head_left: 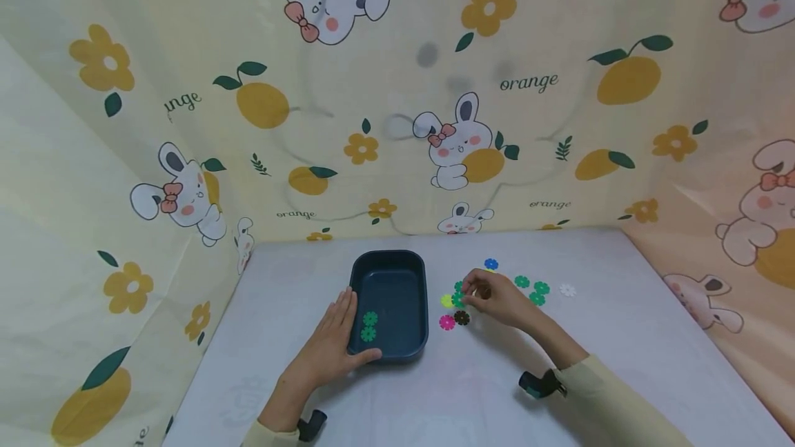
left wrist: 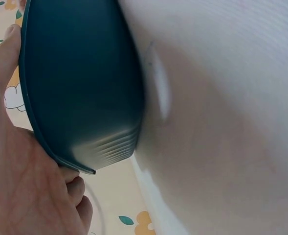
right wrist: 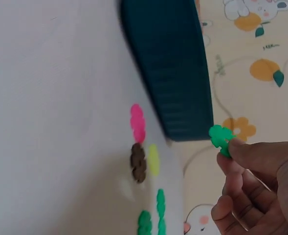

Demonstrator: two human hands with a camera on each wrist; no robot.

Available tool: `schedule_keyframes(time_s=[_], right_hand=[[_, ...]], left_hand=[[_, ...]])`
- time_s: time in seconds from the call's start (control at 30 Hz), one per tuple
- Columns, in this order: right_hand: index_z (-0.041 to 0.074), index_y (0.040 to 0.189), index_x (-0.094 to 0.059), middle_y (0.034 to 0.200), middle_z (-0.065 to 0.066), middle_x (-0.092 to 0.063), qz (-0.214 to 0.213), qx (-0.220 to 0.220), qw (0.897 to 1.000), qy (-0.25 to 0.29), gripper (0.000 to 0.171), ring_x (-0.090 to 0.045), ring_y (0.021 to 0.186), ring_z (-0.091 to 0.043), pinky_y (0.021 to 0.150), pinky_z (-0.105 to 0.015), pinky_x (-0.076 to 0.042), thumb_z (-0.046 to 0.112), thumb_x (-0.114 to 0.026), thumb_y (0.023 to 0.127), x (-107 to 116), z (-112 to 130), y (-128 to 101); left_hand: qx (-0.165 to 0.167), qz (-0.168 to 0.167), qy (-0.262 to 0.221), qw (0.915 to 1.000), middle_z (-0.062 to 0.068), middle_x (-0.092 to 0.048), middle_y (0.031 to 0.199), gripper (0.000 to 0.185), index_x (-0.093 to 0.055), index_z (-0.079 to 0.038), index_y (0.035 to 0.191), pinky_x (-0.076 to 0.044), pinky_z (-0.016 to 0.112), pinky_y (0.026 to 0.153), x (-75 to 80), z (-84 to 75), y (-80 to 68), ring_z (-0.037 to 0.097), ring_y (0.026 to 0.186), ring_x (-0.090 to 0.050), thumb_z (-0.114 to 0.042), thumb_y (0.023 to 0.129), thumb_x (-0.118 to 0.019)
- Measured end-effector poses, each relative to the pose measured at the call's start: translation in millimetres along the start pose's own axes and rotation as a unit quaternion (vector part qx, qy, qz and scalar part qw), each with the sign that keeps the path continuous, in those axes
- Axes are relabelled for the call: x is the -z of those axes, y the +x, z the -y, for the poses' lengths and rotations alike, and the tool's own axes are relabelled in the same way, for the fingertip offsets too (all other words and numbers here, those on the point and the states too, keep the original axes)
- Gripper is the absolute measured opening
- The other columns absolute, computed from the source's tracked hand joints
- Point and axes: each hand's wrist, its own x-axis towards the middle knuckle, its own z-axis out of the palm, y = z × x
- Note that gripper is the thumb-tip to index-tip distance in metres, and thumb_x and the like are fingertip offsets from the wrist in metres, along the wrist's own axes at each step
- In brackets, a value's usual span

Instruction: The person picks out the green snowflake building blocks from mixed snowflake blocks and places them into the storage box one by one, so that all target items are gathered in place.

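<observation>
My left hand [head_left: 332, 340] rests against the left side of a dark blue-green tray [head_left: 425, 309], its fingers straight along the wall and its thumb on the near rim. Two green flower-shaped discs [head_left: 369, 326] lie inside the tray, toward its near left. To the right of the tray, my right hand [head_left: 499, 297] is raised over the table. In the right wrist view its thumb and index finger pinch a green flower-shaped disc [right wrist: 221, 138]. Below that hand lie a pink disc [head_left: 447, 323], a brown disc [head_left: 462, 318] and a yellow disc [head_left: 447, 301].
Right of my right hand, several green discs [head_left: 537, 288] and a white disc [head_left: 568, 290] lie on the white table [head_left: 447, 405]. A blue disc [head_left: 491, 263] lies farther back. A patterned cloth [head_left: 385, 88] hangs behind the table and along its sides.
</observation>
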Motion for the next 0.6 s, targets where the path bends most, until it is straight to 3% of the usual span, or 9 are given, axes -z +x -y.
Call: schedule_keyframes(time_s=[0.17, 0.6], right_hand=[[0.019, 0.106, -0.071, 0.097, 0.004, -0.069, 0.002, -0.008, 1.000, 0.027, 0.017, -0.063, 0.085, -0.019, 0.073, -0.026, -0.059, 0.012, -0.083, 0.096, -5, 12, 10], [0.015, 0.105, -0.071, 0.096, 0.002, -0.068, 0.023, 0.048, 0.997, 0.058, 0.015, -0.062, 0.083, -0.019, 0.073, -0.024, -0.056, 0.010, -0.082, 0.097, -21, 37, 38]], left_hand=[[0.001, 0.004, -0.003, 1.0000, 0.008, 0.003, 0.181, 0.127, -0.002, -0.007, 0.172, -0.008, 0.047, 0.136, 1.3, -0.2, 0.2, 0.023, 0.167, 0.002, -0.080, 0.091, -0.066], [0.009, 0.000, -0.005, 0.9999, 0.007, 0.002, 0.181, 0.126, -0.003, -0.008, 0.173, -0.007, 0.047, 0.136, 0.4, -1.2, 0.9, 0.022, 0.167, 0.002, -0.078, 0.091, -0.067]])
